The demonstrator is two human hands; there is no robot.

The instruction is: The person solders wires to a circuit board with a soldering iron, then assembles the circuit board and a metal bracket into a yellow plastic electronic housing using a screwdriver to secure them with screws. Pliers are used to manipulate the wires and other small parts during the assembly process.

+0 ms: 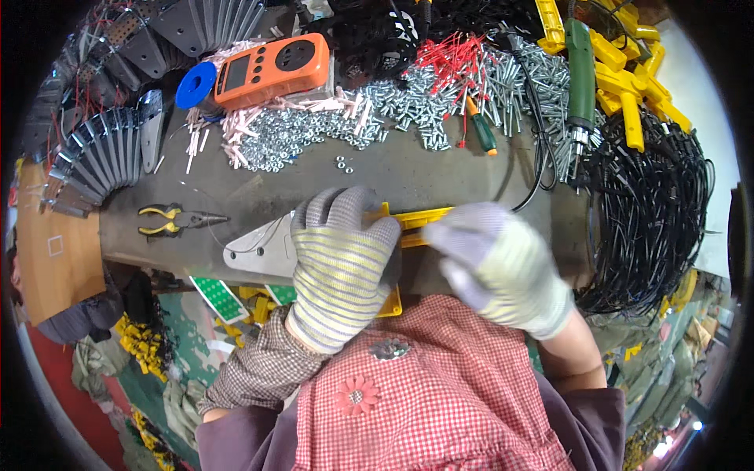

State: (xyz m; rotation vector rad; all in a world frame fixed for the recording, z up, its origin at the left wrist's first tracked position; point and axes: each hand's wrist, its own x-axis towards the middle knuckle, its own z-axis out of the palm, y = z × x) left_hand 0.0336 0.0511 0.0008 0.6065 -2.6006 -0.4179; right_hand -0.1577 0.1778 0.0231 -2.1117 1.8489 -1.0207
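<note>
Head view: the grey plate (263, 250) lies under and to the left of my left hand (339, 271), and a yellow plastic piece (415, 219) shows between my hands. I'd judge the work partway: plate and plastic are brought close together, but my glove hides whether they are joined. Fastening seems left to do, if it isn't done underneath. The plate's narrow, rounded end points left, away from my hand; its long axis runs roughly left to right, rising slightly rightward. My left fingers curl over it; whether they grip, I can't tell. My right hand (495, 263) is blurred, fingers bent beside the yellow piece, its hold unclear. Pliers (181, 220) lie left of my left hand; loose nuts (271, 141) and screws (408, 110) lie beyond it.
</note>
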